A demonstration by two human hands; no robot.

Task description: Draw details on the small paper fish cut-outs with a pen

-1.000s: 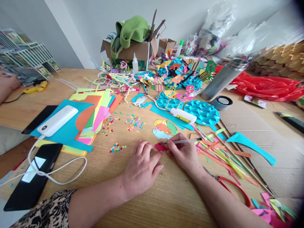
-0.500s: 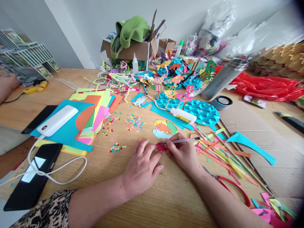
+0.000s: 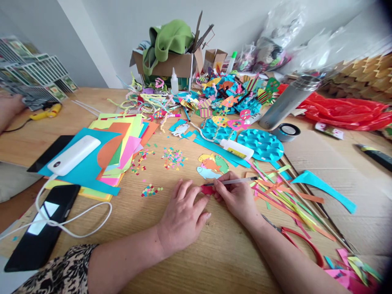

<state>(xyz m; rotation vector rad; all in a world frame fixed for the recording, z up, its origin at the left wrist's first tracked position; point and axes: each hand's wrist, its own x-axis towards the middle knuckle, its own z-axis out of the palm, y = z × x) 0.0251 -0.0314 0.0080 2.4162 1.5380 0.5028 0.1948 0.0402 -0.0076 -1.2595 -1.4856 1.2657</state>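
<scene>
A slim pen [image 3: 235,181] is pinched in my right hand [image 3: 237,200], its tip down at a small red paper piece [image 3: 208,189]. My left hand [image 3: 185,212] lies on the table with fingers stretched out, the fingertips at the red piece's left edge. Part of that piece is hidden under my fingers. Just beyond my hands several cut-out paper fish overlap, among them a light blue fish [image 3: 208,172] and an orange fish [image 3: 211,164]. Small round paper dots [image 3: 151,190] and a heap of confetti [image 3: 173,157] lie left of them.
Coloured paper sheets [image 3: 131,141] hold a white power bank [image 3: 75,155], its cable running over a black phone [image 3: 43,228]. Right are a glue bottle [image 3: 235,149], paper strips [image 3: 294,192], red-handled scissors [image 3: 306,245] and a steel flask [image 3: 289,102]. Another person's hand [image 3: 10,110] is far left.
My hands and the pen have hardly moved. At the far left, the other person's hand and limb have shifted slightly.
</scene>
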